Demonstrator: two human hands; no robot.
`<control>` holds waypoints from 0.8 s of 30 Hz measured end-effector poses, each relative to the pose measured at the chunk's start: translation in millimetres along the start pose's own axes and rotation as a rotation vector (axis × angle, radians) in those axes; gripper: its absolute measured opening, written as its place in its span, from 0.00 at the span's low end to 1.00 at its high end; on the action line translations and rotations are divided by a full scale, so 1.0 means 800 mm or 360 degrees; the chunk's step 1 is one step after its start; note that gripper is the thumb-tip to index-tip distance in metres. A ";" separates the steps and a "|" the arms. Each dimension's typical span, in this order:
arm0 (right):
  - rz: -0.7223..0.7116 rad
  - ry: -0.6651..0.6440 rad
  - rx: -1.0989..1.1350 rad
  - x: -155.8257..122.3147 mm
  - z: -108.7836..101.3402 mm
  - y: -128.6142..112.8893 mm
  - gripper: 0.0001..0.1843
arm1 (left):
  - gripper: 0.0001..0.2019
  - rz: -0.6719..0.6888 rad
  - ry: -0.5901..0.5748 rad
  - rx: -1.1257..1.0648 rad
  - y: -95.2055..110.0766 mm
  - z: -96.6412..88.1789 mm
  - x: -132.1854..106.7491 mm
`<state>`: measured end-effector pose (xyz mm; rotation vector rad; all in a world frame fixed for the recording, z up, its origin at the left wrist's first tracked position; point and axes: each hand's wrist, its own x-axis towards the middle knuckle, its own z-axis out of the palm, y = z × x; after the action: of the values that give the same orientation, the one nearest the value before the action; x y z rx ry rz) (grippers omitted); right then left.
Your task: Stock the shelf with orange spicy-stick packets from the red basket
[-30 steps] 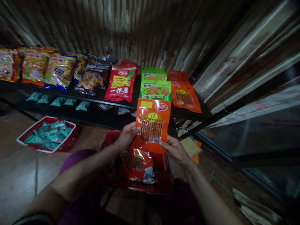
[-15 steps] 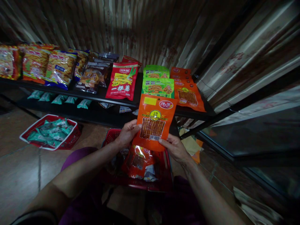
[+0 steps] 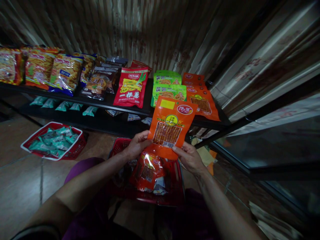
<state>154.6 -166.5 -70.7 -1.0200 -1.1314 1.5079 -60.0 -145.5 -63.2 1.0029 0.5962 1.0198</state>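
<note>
An orange snack packet (image 3: 167, 133) with a clear window showing brown strips is held up between my two hands. My left hand (image 3: 138, 144) pinches its lower left edge, thumb in front. At the lower right corner, my right hand (image 3: 190, 156) grips it the same way. Below it stands a red plastic basket (image 3: 177, 186) with more orange packets (image 3: 147, 171) and small striped packets (image 3: 160, 186) inside. Behind the held packet, several similar orange packets (image 3: 203, 103) lie on the shelf beside green snack bags (image 3: 168, 90).
A black shelf (image 3: 105, 101) carries a red snack bag (image 3: 131, 86), brown bags (image 3: 96, 81) and noodle-like snack bags (image 3: 40, 68). Teal packets (image 3: 63, 106) lie on the lower shelf. Another red basket (image 3: 77, 146) of teal packets sits on the floor at left. A pleated curtain hangs behind.
Both hands have shifted the orange packet slightly right and tilted it clockwise, its top leaning right. The baskets and shelf goods stay put.
</note>
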 end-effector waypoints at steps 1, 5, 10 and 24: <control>-0.0001 0.0004 -0.0006 0.000 0.000 0.000 0.14 | 0.15 0.0010 -0.0005 0.0006 0.000 0.001 0.000; -0.0006 0.0003 -0.0029 0.000 -0.001 -0.001 0.13 | 0.17 0.0011 0.0018 0.0014 -0.001 0.002 -0.001; -0.0015 0.0039 -0.0064 -0.001 -0.002 -0.002 0.15 | 0.18 0.0017 0.0072 0.0062 -0.003 0.004 -0.001; -0.0065 0.0181 -0.0082 -0.004 0.006 -0.008 0.17 | 0.16 0.0028 0.0249 0.0301 -0.009 0.011 0.001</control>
<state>152.0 -169.4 -63.6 -1.0971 -1.1090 1.3772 -49.5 -149.6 -66.1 1.1015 0.8261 1.0782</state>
